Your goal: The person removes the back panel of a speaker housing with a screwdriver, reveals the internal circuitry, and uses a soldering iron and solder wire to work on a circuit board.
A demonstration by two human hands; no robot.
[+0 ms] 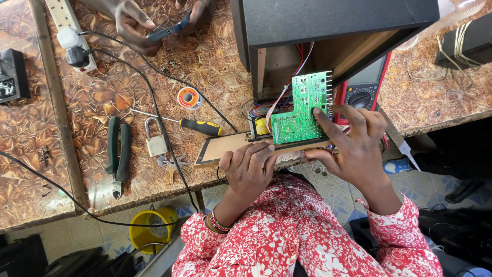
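A green L-shaped circuit board stands against a wooden panel that lies at the open back of a black speaker box. My left hand grips the panel's near edge, fingers curled over it below the board. My right hand holds the board's right side, index finger pressed on its green face. Red, blue and white wires run from the board into the box. A yellow part sits at the board's left.
A red multimeter lies right of the box. On the brown table are a yellow-handled screwdriver, solder spool, padlock with keys, green pliers and power strip. Another person's hands hold a phone at the far edge.
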